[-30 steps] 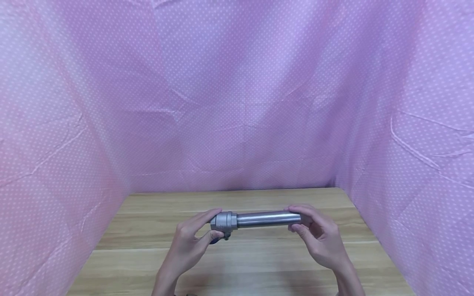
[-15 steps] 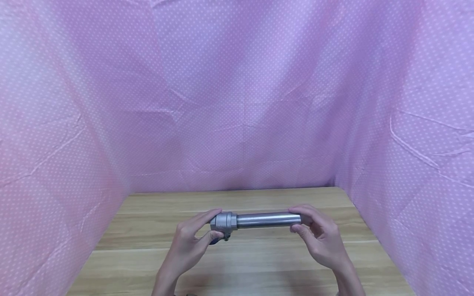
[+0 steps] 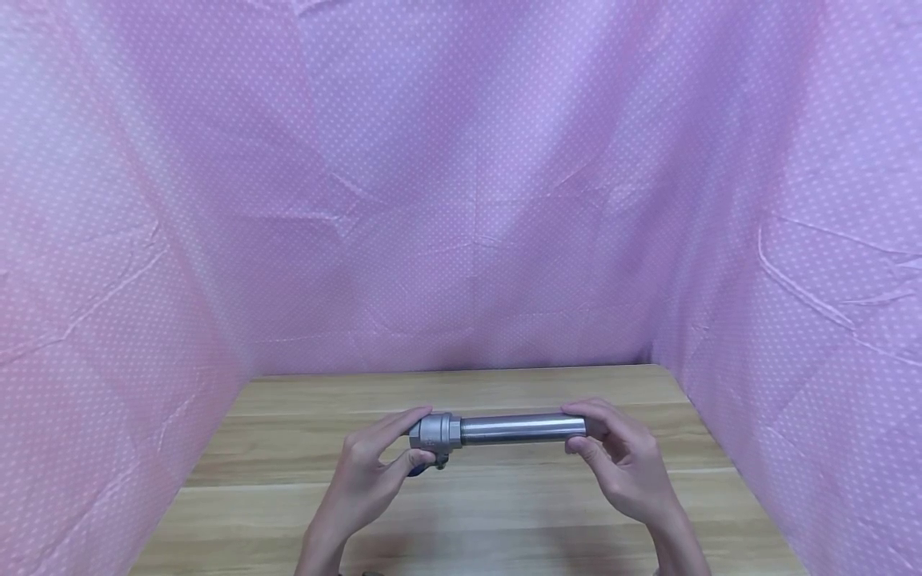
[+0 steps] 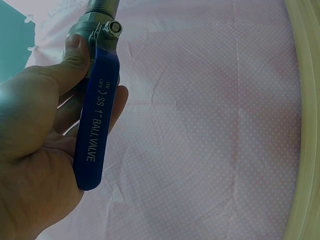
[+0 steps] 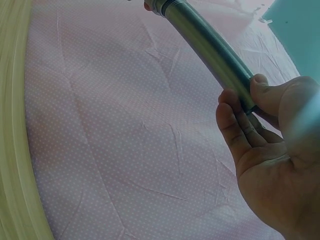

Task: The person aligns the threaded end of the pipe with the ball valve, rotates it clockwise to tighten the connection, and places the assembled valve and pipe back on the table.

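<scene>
While left hand (image 3: 370, 472) grip clasps ball valve (image 3: 434, 433), right hand (image 3: 619, 468) grips pipe (image 3: 515, 428); nothing moved since earlier.

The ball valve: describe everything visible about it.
The ball valve is a grey metal body, held level above the wooden table. A blue handle, fixed by a small nut, reads "ON OFF SS 1" BALL VALVE" and lies along the palm. A smooth steel pipe extends from its right end. The left hand grips the valve body with thumb and fingers; the right hand grips the pipe's far end.
</scene>
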### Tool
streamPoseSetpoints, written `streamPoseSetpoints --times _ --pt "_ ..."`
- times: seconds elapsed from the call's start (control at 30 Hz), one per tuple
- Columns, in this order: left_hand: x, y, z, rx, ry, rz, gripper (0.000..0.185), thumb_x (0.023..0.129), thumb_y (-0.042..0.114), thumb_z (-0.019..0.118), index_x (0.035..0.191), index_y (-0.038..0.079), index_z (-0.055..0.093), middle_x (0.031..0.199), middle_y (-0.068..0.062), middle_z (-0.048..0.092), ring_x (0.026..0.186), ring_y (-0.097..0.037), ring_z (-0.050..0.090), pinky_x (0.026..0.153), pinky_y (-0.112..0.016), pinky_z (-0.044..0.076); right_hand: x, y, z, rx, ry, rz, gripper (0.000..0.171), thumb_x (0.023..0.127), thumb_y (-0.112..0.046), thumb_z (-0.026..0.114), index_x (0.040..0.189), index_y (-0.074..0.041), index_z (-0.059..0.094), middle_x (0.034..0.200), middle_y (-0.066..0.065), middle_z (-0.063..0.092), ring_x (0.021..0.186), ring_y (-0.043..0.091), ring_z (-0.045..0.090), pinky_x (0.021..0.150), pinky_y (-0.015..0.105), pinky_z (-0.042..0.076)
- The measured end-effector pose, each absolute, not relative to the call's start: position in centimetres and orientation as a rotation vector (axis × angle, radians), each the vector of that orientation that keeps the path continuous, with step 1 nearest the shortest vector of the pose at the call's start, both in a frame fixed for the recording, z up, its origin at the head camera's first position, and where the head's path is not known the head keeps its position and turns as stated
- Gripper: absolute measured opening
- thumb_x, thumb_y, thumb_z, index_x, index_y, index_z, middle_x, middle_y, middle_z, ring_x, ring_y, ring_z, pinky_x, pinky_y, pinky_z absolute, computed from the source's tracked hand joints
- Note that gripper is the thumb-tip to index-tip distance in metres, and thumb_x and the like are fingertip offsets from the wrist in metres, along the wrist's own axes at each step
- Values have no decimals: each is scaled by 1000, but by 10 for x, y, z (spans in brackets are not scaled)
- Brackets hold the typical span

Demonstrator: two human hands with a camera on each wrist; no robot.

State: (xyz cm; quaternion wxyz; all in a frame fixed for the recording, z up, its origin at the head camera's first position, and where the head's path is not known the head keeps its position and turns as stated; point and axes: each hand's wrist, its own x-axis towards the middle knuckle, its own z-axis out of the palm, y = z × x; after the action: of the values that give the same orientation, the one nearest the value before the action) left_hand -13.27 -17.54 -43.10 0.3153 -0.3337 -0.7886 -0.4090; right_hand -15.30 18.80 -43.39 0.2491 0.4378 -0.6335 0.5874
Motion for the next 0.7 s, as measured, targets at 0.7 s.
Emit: streamPoseSetpoints --times 0.7 --pt "-133 -174 -431 -860 -2091 -1085 69 80 -1 97 145 9 75 127 -10 86 113 -30 85 112 -12 59 -154 187 -434 1190 -1722 1592 45 89 31 70 132 20 66 121 15 77 96 10 77 81 18 68"
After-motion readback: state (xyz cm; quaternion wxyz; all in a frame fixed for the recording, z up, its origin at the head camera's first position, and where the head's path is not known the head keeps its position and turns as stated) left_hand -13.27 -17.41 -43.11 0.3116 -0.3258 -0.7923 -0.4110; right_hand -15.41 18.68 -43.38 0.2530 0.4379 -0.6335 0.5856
